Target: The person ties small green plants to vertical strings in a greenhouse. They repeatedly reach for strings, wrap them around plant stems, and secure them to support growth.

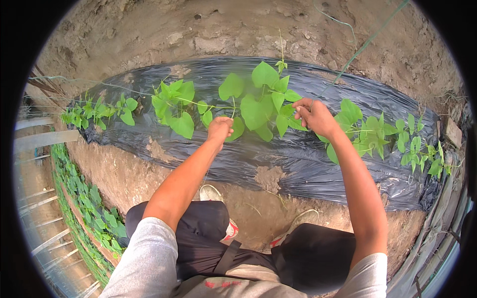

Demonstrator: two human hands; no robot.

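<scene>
Leafy climbing vines (257,108) with broad heart-shaped leaves grow along a bed covered in black plastic mulch film (223,160). My left hand (220,131) is closed at the near side of the middle plant. A leaf stem meets its fingertips, and a thin strand (207,173) hangs below it. My right hand (313,115) has curled fingers beside the leaves at that plant's right. Green twine (357,52) slants down from the upper right to behind this hand; whether the fingers hold it is hidden.
More vines stand at the bed's left end (98,111) and right end (413,145). Another thin line (108,85) runs in from the left. Bare soil (238,33) lies beyond the film. Pale slats (46,141) and a leafy row (93,201) are at left; sheeting (436,231) borders the right.
</scene>
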